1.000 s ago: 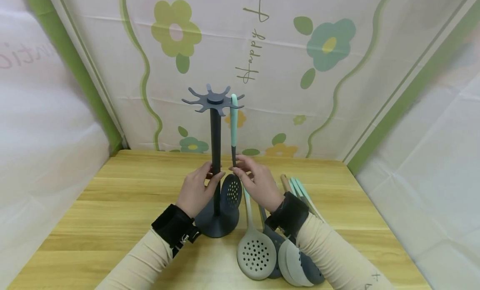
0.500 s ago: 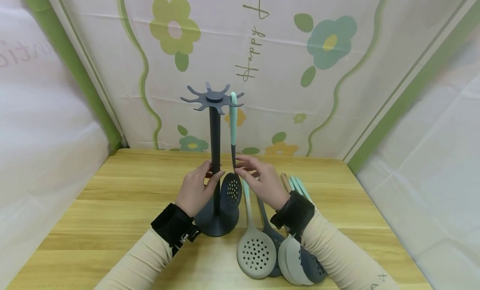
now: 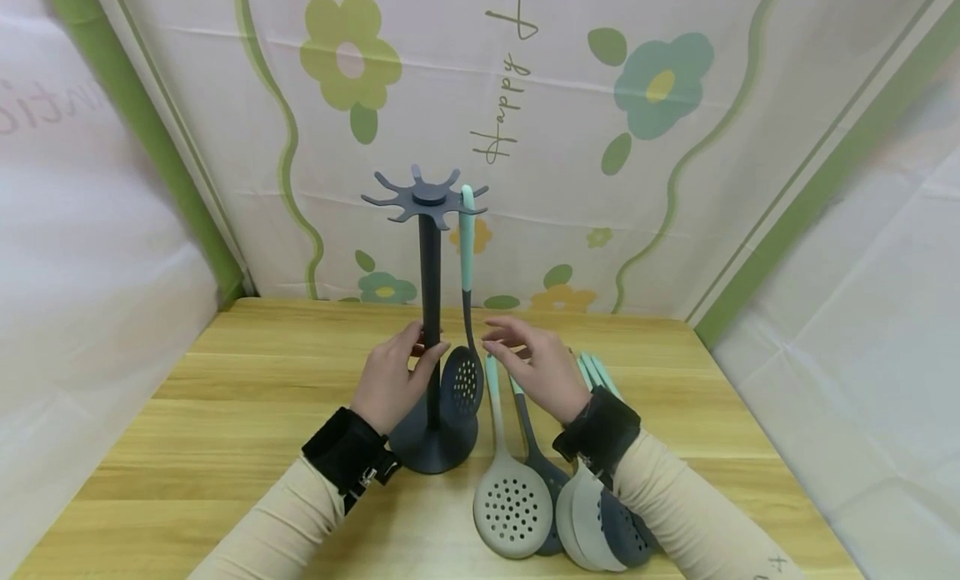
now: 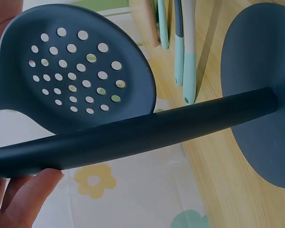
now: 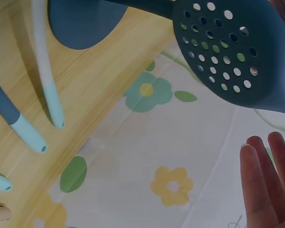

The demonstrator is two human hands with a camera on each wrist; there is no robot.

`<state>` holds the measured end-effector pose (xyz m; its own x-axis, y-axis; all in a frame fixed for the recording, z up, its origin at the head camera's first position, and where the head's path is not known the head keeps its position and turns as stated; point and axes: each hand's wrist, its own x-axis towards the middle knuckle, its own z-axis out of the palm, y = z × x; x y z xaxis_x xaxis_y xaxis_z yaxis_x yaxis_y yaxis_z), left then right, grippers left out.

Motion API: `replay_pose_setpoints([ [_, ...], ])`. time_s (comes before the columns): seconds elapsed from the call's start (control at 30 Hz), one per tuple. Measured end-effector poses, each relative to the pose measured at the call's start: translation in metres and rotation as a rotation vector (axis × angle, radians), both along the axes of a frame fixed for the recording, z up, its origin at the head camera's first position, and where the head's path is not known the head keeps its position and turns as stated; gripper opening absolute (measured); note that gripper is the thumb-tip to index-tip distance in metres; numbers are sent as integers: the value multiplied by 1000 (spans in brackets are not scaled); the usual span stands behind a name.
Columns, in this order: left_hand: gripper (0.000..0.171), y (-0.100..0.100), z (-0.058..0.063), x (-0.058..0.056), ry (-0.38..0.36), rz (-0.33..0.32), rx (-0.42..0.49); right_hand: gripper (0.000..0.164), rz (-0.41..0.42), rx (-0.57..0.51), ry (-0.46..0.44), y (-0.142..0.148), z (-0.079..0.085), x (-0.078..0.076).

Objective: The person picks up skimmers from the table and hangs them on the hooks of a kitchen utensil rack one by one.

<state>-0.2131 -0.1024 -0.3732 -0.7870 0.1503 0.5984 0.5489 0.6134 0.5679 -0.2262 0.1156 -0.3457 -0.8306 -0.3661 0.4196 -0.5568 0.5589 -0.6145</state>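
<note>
A dark utensil stand (image 3: 430, 272) with a ring of hooks on top stands upright on the table. My left hand (image 3: 395, 378) grips its pole, thumb and fingers around it. From a right-hand hook hangs a slotted skimmer (image 3: 462, 382) with a mint handle and a dark perforated head, beside the pole. Just right of the skimmer's neck is my right hand (image 3: 542, 365), apart from it and holding nothing. In the right wrist view the fingers (image 5: 259, 185) are straight, below the skimmer's head.
On the wooden table (image 3: 247, 397), right of the stand, lie a grey skimmer (image 3: 513, 507), a dark perforated turner (image 3: 536, 459) and several more utensils (image 3: 592, 530), partly under the right forearm. A flowered cloth (image 3: 555, 147) hangs behind.
My right hand has let go of the skimmer's neck and moved a little to the right. The skimmer stays hanging on its hook. The left hand keeps its grip on the pole.
</note>
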Motion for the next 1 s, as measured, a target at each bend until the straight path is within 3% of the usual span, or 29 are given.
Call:
replay_pose_setpoints([
  [0.43,15,0,1,2,-7,5,6,27,-30,-33,6,11,-4,0],
  [1.0,15,0,1,2,-6,-3,3,29,-75,-35,-53,21,-9,0],
])
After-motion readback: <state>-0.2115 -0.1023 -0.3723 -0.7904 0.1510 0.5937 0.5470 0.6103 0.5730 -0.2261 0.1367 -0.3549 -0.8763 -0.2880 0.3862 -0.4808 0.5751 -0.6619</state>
